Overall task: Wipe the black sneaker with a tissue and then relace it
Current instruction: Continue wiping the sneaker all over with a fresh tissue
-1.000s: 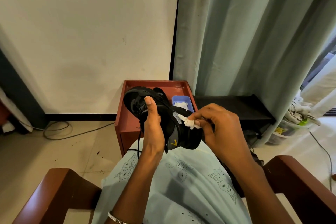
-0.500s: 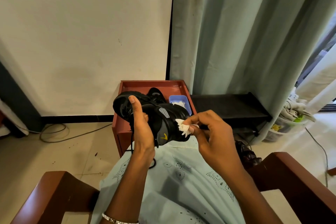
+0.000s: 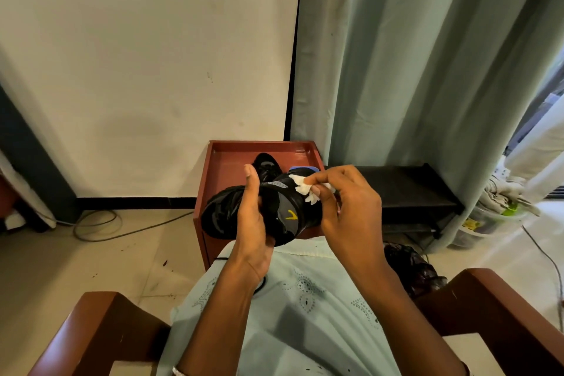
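A black sneaker (image 3: 224,215) with a yellow logo is held up above my lap, toe to the left. My left hand (image 3: 254,223) grips it round the middle, thumb upright on its top. My right hand (image 3: 348,207) pinches a crumpled white tissue (image 3: 305,189) against the sneaker's heel end. A black lace (image 3: 262,282) hangs from the shoe down onto my lap, partly hidden by my left wrist.
A reddish wooden stand (image 3: 219,162) stands just behind the shoe and holds a second black sneaker (image 3: 267,163) and a blue tissue pack (image 3: 300,168). A low black shelf (image 3: 406,189) and a green curtain (image 3: 412,70) are at the right. Wooden chair arms (image 3: 100,330) flank my lap.
The tissue has moved from the sneaker's lower side up to its upper heel edge. My left hand keeps its grip and has turned the shoe slightly.
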`<action>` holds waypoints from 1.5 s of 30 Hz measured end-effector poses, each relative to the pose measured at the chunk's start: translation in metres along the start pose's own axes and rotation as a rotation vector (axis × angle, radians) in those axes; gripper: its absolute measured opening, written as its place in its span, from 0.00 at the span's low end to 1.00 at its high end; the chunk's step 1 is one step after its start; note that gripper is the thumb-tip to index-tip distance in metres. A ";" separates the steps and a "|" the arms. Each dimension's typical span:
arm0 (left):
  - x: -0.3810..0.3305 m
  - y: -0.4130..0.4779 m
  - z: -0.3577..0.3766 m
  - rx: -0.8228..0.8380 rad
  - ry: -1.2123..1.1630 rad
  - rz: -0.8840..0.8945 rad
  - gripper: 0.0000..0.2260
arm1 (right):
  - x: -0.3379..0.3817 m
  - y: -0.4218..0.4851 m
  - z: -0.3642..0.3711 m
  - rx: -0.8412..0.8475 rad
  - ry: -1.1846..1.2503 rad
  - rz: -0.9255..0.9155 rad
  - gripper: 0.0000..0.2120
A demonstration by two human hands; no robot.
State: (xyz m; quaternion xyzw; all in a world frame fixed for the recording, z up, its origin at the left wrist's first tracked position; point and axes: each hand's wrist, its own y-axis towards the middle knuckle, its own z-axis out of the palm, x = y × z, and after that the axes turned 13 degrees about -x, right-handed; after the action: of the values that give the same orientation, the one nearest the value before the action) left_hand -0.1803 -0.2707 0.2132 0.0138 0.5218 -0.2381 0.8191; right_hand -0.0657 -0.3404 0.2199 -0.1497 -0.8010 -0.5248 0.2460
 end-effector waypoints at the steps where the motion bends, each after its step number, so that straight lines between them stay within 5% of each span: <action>1: 0.001 0.000 0.000 -0.007 -0.012 0.000 0.37 | 0.002 -0.002 0.001 -0.002 0.005 -0.004 0.09; 12: 0.002 0.000 -0.003 -0.042 -0.027 -0.042 0.39 | 0.046 -0.051 -0.018 -0.012 0.071 -0.182 0.06; 18: 0.003 -0.002 0.005 0.043 0.109 0.139 0.44 | 0.030 -0.042 0.006 -0.096 -0.081 -0.201 0.10; 21: 0.005 -0.008 0.013 0.091 0.120 0.216 0.35 | 0.038 -0.025 0.012 -0.103 -0.148 -0.195 0.12; 25: 0.010 -0.013 0.020 0.111 0.189 0.271 0.29 | 0.038 0.001 0.013 0.116 -0.145 -0.091 0.07; 28: 0.009 -0.008 0.017 0.096 0.188 0.261 0.34 | 0.040 0.002 -0.001 0.238 -0.146 -0.071 0.09; 32: 0.006 -0.004 0.011 0.081 0.201 0.187 0.41 | 0.039 -0.021 -0.012 0.194 -0.198 -0.113 0.11; 37: 0.011 -0.006 0.016 0.085 0.207 0.266 0.36 | 0.034 -0.015 0.000 0.047 -0.199 -0.090 0.11; 42: 0.020 -0.001 0.016 0.106 0.193 0.345 0.45 | 0.029 0.002 0.008 0.170 -0.121 -0.033 0.10; 45: 0.017 0.000 0.014 0.100 0.200 0.334 0.41 | 0.027 -0.004 0.003 0.169 -0.117 -0.073 0.09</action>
State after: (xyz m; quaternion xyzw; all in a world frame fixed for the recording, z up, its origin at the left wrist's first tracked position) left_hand -0.1628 -0.2806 0.2049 0.1644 0.5783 -0.1222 0.7897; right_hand -0.0914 -0.3395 0.2305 -0.1297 -0.8604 -0.4543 0.1913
